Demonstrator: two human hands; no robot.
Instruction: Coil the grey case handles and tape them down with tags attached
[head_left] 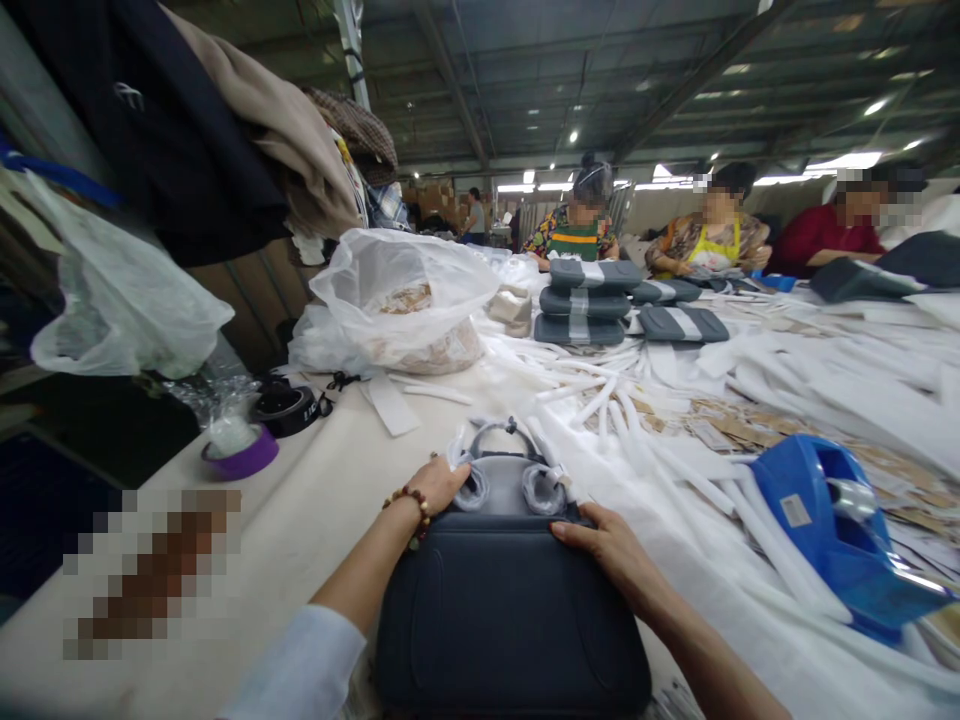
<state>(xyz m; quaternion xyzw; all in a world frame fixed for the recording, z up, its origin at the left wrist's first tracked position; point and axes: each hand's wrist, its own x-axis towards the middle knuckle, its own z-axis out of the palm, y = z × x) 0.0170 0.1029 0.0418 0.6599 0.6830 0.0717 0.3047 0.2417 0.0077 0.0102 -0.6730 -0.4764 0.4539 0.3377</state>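
Work table (285, 560) is filling most of the view; its left edge is running diagonally up from lower left. Cloth left of the hands is giving open room, bar one blurred-out brown item (150, 585). Right side is tight: white padding strips and sheets (810, 385) are crowding it. Dark jacket (150, 130) is hanging upper left, showing a white logo, no readable word.

Dark bag (514, 610) is lying at the near middle of the table, front panel up, top edge facing away; I'm seeing no writing on it. Clear plastic sack (405, 350) is standing beyond, to the left. Blue dispenser (780, 470) is sitting right of the bag, well apart, carrying a white label too small to read. Banded bag stack (559, 302) is sitting farther back.

Right hand (600, 545) is reaching in from lower right, pinching the bag's top edge: thumb in front, fingers mostly hidden behind. Left hand (435, 487) is coming in from lower left, closing around the top-left corner, thumb touching a wrapped coil (472, 490). Black roll (281, 410) is showing light lettering, only partly legible. Purple roll (244, 460) is sitting just beside it.
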